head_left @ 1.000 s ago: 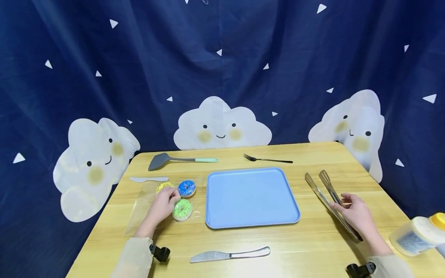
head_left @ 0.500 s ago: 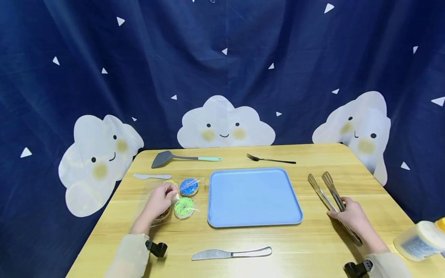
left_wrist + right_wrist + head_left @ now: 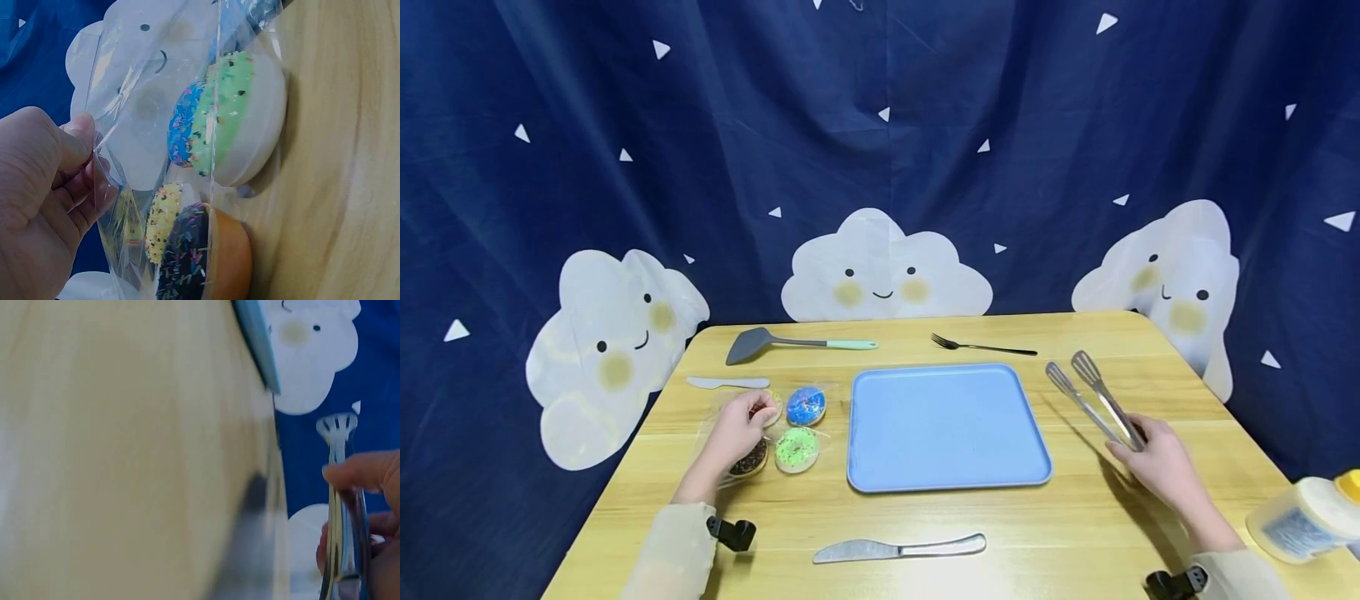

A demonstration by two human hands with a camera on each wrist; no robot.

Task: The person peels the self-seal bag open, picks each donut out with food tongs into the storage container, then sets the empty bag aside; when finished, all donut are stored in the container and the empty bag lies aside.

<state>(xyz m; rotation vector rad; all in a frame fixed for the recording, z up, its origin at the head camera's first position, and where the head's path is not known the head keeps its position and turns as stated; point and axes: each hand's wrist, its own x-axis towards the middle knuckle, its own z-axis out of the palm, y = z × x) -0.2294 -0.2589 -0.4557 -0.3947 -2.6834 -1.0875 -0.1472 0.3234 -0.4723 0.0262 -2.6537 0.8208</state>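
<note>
My left hand [image 3: 733, 429] pinches the edge of a clear plastic bag [image 3: 131, 119], raising its film over the doughnuts. Through the film in the left wrist view show a green-iced doughnut [image 3: 247, 119], a blue one [image 3: 185, 128], a yellow one [image 3: 164, 215] and a chocolate one [image 3: 184, 256], all with sprinkles. In the head view, fingers partly cover the yellow and chocolate ones. At the right, my right hand [image 3: 1165, 462] grips metal serving tongs [image 3: 1112, 408] above the table. Their slotted ends point away and stand apart. The right wrist view shows thumb and fingers round the tongs' arms.
A blue tray [image 3: 949, 429] lies mid-table. Behind it are a spatula [image 3: 751, 343] and a black fork [image 3: 992, 347]. A white knife [image 3: 727, 383] lies beyond the bag, a metal knife [image 3: 898, 548] in front. A bottle [image 3: 1300, 521] stands at the right edge.
The tongs have come up off the table in my right hand and shifted slightly left. My left hand has moved a little left with the film, uncovering more of the chocolate doughnut.
</note>
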